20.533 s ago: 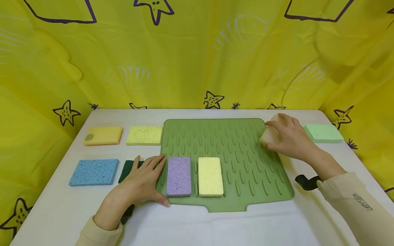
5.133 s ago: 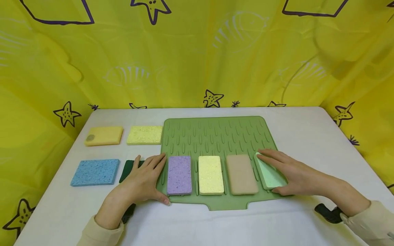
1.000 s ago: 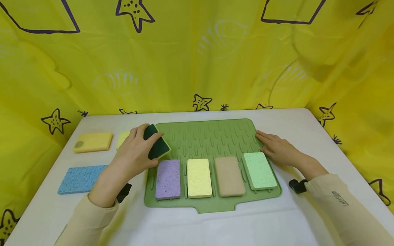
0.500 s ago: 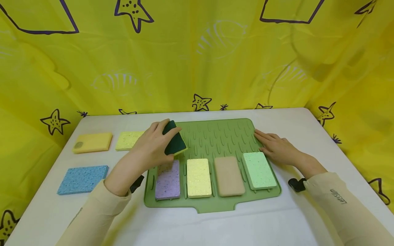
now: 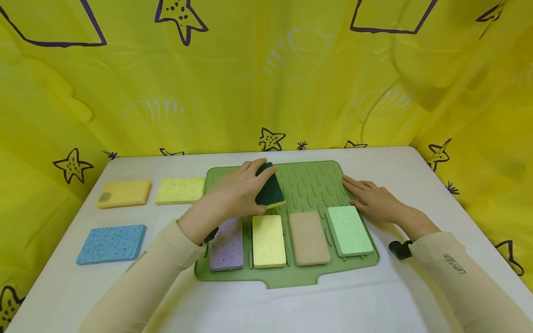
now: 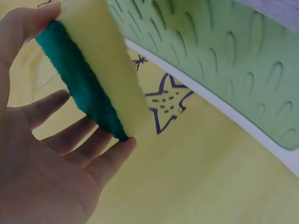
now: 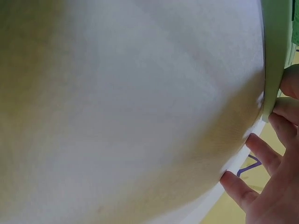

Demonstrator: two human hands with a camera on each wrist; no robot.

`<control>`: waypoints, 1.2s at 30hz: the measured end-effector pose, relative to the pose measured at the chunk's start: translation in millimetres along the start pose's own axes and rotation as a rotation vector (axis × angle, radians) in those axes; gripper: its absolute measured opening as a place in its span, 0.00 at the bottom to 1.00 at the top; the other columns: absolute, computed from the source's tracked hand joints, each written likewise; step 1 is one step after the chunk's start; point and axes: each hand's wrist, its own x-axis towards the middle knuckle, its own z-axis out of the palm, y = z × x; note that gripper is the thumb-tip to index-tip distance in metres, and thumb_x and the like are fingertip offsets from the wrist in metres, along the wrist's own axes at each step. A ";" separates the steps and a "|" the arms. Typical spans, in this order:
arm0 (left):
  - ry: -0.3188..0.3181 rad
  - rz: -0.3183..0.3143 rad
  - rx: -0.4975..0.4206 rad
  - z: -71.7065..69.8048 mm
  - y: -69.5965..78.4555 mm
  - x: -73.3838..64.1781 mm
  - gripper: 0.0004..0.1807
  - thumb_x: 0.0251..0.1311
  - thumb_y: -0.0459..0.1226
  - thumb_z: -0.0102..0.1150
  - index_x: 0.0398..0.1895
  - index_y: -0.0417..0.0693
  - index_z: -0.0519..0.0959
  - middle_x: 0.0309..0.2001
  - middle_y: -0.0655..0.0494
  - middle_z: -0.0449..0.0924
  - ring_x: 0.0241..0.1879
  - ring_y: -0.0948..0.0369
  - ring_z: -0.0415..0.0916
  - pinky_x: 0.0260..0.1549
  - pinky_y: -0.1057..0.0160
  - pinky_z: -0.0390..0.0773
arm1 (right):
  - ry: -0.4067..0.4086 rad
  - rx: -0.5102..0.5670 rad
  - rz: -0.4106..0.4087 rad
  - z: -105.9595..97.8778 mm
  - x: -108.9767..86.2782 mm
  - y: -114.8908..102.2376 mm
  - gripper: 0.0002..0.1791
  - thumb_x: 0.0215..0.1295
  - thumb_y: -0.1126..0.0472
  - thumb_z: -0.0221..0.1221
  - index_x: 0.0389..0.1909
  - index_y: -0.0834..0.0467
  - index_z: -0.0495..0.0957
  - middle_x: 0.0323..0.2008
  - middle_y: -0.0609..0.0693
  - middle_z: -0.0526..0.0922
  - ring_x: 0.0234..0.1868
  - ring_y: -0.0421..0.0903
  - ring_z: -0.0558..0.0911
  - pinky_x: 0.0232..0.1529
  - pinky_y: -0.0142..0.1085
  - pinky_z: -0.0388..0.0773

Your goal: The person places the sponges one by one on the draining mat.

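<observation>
My left hand (image 5: 237,192) pinches a scrub sponge (image 5: 270,187), dark green on one face and yellow on the other, over the back half of the green ridged mat (image 5: 291,280). In the left wrist view, thumb and fingertips grip the scrub sponge (image 6: 93,60) by its opposite ends. A row lies along the mat's front: a purple sponge (image 5: 228,247) partly hidden by my left wrist, a pale yellow sponge (image 5: 269,240), a beige sponge (image 5: 310,238) and a mint sponge (image 5: 350,230). My right hand (image 5: 376,201) rests fingertips on the mat's right edge, fingers extended.
Left of the mat, an orange-yellow sponge (image 5: 127,193) with a dark round spot and a yellow speckled sponge (image 5: 179,190) lie at the back. A blue sponge (image 5: 111,243) lies nearer the front. Behind the white table (image 5: 341,305) hangs a yellow curtain (image 5: 233,92).
The beige and mint sponges have joined the row on the mat. My left hand has picked up the scrub sponge from the left and carried it right. My right hand has released the mint sponge.
</observation>
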 end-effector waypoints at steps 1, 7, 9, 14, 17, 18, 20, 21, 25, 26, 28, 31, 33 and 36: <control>-0.003 0.002 -0.011 0.5 1.6 3.6 0.52 0.54 0.50 0.70 0.79 0.54 0.52 0.78 0.44 0.49 0.73 0.45 0.57 0.63 0.47 0.74 | 0.001 0.000 0.000 0.3 0.0 0.5 0.33 0.77 0.53 0.49 0.77 0.59 0.54 0.77 0.57 0.54 0.70 0.65 0.63 0.55 0.68 0.68; -0.018 0.011 -0.030 3.3 9.8 21.1 0.51 0.54 0.51 0.69 0.78 0.54 0.53 0.77 0.45 0.51 0.70 0.48 0.62 0.59 0.50 0.77 | 0.005 0.004 0.006 2.5 0.0 3.3 0.33 0.77 0.53 0.49 0.77 0.58 0.54 0.78 0.57 0.54 0.70 0.65 0.63 0.56 0.69 0.67; -0.023 0.021 -0.024 3.9 12.3 26.0 0.51 0.55 0.51 0.69 0.78 0.54 0.54 0.76 0.46 0.52 0.70 0.48 0.62 0.61 0.51 0.75 | 0.004 0.003 0.006 3.1 0.4 3.3 0.33 0.77 0.52 0.48 0.77 0.57 0.54 0.78 0.57 0.54 0.70 0.65 0.63 0.56 0.69 0.66; -0.039 0.047 -0.009 7.1 21.1 41.3 0.49 0.56 0.53 0.67 0.78 0.52 0.55 0.76 0.46 0.53 0.70 0.48 0.62 0.63 0.51 0.74 | -0.005 0.003 0.011 1.8 0.5 1.2 0.33 0.77 0.52 0.47 0.77 0.57 0.53 0.78 0.56 0.54 0.70 0.65 0.63 0.56 0.68 0.67; -0.061 0.052 -0.003 11.3 27.0 51.6 0.48 0.57 0.55 0.65 0.78 0.51 0.55 0.77 0.46 0.52 0.72 0.47 0.61 0.64 0.50 0.73 | -0.010 0.001 0.013 0.1 -0.1 -0.4 0.33 0.77 0.52 0.47 0.77 0.58 0.54 0.78 0.57 0.54 0.70 0.65 0.62 0.56 0.67 0.67; -0.070 0.052 -0.003 12.7 28.9 54.9 0.48 0.58 0.55 0.65 0.78 0.51 0.55 0.77 0.46 0.52 0.72 0.46 0.60 0.65 0.50 0.72 | -0.011 0.000 0.013 -0.5 -0.2 -0.9 0.33 0.77 0.52 0.47 0.77 0.58 0.54 0.78 0.57 0.54 0.70 0.65 0.62 0.56 0.67 0.67; -0.088 0.050 -0.001 15.4 32.1 61.0 0.47 0.59 0.56 0.63 0.78 0.51 0.55 0.78 0.46 0.51 0.74 0.46 0.58 0.67 0.50 0.70 | -0.013 0.002 0.013 -1.0 -0.3 -1.4 0.33 0.77 0.52 0.48 0.77 0.58 0.54 0.78 0.57 0.54 0.70 0.65 0.62 0.56 0.67 0.67; -0.100 0.047 -0.003 16.3 33.7 63.6 0.47 0.60 0.57 0.62 0.78 0.51 0.55 0.78 0.46 0.51 0.74 0.46 0.57 0.68 0.49 0.69 | -0.014 0.002 0.014 -1.0 -0.2 -1.4 0.33 0.77 0.52 0.48 0.77 0.58 0.53 0.78 0.57 0.54 0.70 0.65 0.62 0.56 0.67 0.67; -0.135 0.040 -0.002 19.7 39.4 74.4 0.46 0.62 0.58 0.59 0.79 0.51 0.54 0.79 0.46 0.49 0.76 0.46 0.55 0.72 0.50 0.64 | -0.015 0.001 0.014 -0.3 0.3 -0.1 0.33 0.77 0.51 0.48 0.78 0.58 0.53 0.78 0.57 0.53 0.70 0.65 0.62 0.56 0.67 0.67; -0.141 0.037 0.001 20.4 40.9 76.9 0.46 0.63 0.58 0.58 0.79 0.51 0.54 0.79 0.45 0.50 0.76 0.46 0.55 0.72 0.50 0.63 | -0.014 0.001 0.013 0.1 0.5 0.3 0.33 0.77 0.51 0.48 0.78 0.58 0.53 0.78 0.57 0.53 0.70 0.65 0.62 0.56 0.67 0.67; -0.147 0.032 0.011 22.1 43.5 82.2 0.45 0.63 0.58 0.57 0.79 0.52 0.54 0.78 0.44 0.50 0.76 0.46 0.55 0.72 0.51 0.63 | -0.013 0.000 0.012 0.7 0.8 0.9 0.33 0.77 0.52 0.48 0.78 0.58 0.53 0.78 0.57 0.54 0.70 0.65 0.62 0.56 0.67 0.67; -0.148 0.029 0.022 24.5 47.5 90.0 0.44 0.63 0.58 0.57 0.78 0.52 0.55 0.77 0.42 0.53 0.74 0.46 0.58 0.71 0.52 0.66 | -0.012 0.000 0.010 1.2 1.0 1.2 0.33 0.77 0.52 0.48 0.78 0.57 0.53 0.78 0.57 0.54 0.70 0.65 0.63 0.56 0.68 0.67; -0.144 0.031 0.029 26.5 49.9 95.1 0.44 0.64 0.58 0.57 0.78 0.51 0.57 0.76 0.42 0.56 0.72 0.47 0.60 0.69 0.52 0.68 | -0.011 0.001 0.010 1.4 1.1 1.3 0.33 0.77 0.52 0.48 0.78 0.57 0.53 0.78 0.57 0.54 0.70 0.65 0.63 0.55 0.67 0.67; -0.139 0.033 0.044 28.6 53.6 101.9 0.42 0.64 0.58 0.56 0.77 0.51 0.58 0.74 0.43 0.60 0.70 0.48 0.63 0.66 0.54 0.71 | -0.009 0.001 0.011 1.9 1.0 2.1 0.33 0.77 0.52 0.48 0.78 0.57 0.53 0.78 0.56 0.54 0.70 0.64 0.63 0.55 0.66 0.68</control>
